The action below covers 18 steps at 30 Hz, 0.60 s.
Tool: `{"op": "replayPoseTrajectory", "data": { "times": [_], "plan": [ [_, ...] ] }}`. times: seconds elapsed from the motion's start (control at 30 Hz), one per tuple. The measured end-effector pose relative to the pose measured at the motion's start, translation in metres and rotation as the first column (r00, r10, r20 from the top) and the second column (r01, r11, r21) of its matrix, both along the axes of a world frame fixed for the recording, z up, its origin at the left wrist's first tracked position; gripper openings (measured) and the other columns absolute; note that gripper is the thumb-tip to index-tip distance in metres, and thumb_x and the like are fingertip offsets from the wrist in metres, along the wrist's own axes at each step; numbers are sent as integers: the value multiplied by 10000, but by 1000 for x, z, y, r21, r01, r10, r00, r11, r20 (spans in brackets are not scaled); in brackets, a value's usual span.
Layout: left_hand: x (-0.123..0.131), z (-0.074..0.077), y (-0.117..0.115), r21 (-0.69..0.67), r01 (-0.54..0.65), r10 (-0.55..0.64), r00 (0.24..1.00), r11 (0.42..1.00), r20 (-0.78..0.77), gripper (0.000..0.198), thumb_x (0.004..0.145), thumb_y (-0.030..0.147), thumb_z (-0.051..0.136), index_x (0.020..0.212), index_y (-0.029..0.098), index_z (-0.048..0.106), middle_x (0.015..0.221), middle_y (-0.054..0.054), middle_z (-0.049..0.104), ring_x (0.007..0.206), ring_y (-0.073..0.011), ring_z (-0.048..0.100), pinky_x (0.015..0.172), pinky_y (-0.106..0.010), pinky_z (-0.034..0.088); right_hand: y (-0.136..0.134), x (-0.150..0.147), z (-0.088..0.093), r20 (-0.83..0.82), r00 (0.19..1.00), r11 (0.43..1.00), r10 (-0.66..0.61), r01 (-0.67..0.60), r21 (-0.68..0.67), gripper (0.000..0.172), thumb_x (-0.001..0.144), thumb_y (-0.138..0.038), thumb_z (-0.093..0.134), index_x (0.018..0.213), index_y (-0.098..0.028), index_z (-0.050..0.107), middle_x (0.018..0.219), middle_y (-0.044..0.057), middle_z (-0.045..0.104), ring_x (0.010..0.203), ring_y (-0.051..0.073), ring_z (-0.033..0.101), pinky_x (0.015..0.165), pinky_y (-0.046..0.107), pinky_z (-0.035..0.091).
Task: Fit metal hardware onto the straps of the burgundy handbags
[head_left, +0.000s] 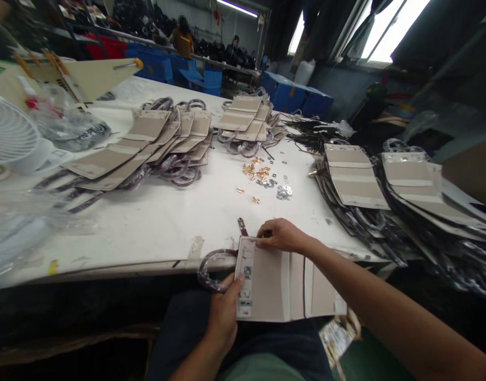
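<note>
A beige bag panel (268, 286) with a dark wrapped handle (205, 270) lies across my lap at the table's front edge. My left hand (223, 312) grips its left end, the thumb on top beside small metal fittings (246, 272) set along that end. My right hand (281, 236) is closed at the panel's far edge, with its fingertips on that edge; whether a small part is also between them is hidden. A short dark strap with a metal tip (241, 226) sticks out past the panel's far left corner.
Gold metal pieces (256, 172) and silver plates (284, 192) lie loose on the white table (179, 211). Stacks of similar panels stand at left (147, 129), centre back (240, 114) and right (357, 177). A white fan (10, 129) and clear plastic (24, 233) are far left.
</note>
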<state>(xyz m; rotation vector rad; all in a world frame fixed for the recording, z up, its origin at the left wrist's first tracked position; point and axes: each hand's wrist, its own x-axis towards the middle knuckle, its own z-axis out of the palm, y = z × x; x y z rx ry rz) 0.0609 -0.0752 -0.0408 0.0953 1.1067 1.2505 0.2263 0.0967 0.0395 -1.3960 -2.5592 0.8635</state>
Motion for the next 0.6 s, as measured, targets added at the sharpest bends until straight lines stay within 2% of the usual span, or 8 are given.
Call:
{"op": "replayPoseTrajectory", "data": {
  "times": [0.1,0.2,0.27,0.33,0.4,0.47,0.53,0.6],
  "plan": [
    [2,4,4,-5,-24,24,1000,1000,-5,509,593,370,914,1015,120,775,791,-97,803,741,-279,776,573,-294,575,2,4,-9,-56,998,999,-3,6,52,144,847,-378,774,908,-255,818,899,10,768,793,175,666,708,270,461],
    [7,7,10,13,-55,55,998,998,-24,475,564,382,916,931,119,768,731,-77,785,629,-242,743,543,-282,549,-2,5,-7,-196,980,975,-15,57,213,176,947,-363,686,924,-236,806,939,33,782,835,181,683,776,294,481],
    [11,8,13,10,-89,89,995,996,-41,446,552,394,919,866,123,756,688,-62,768,579,-221,718,532,-277,535,-12,1,3,-372,927,935,-44,169,312,217,978,-371,656,916,-218,797,916,49,782,825,185,687,778,304,491],
    [16,10,15,4,-125,125,991,992,-49,424,543,390,921,825,128,743,665,-54,755,571,-216,709,532,-277,529,-29,-5,17,-559,824,901,-88,306,308,251,969,-409,676,877,-203,786,843,49,766,765,183,678,727,303,499],
    [21,12,17,0,-159,159,986,987,-52,409,535,372,921,808,130,737,658,-51,749,582,-216,709,543,-279,529,-49,-11,28,-701,690,901,-178,400,165,297,957,-457,693,838,-195,771,712,25,716,641,164,637,628,290,485],
    [25,14,18,-4,-181,181,982,983,-57,395,536,356,915,803,129,734,656,-50,745,590,-215,708,557,-281,532,-65,-19,29,-778,550,904,-302,425,-50,343,958,-494,688,810,-190,749,581,-10,629,511,135,557,526,272,438],
    [27,13,19,-1,-189,188,980,982,-65,387,554,359,905,814,129,735,661,-52,744,592,-213,705,567,-286,533,-75,-27,21,-820,404,881,-405,411,-233,371,956,-508,689,771,-188,713,510,-35,553,443,117,498,470,256,402],
    [29,11,19,14,-186,187,979,982,-86,386,579,381,896,827,132,734,662,-50,741,584,-210,697,567,-291,533,-78,-34,8,-852,236,849,-467,390,-357,381,946,-497,704,723,-191,662,499,-44,523,430,111,481,451,248,397]
  ]
}}
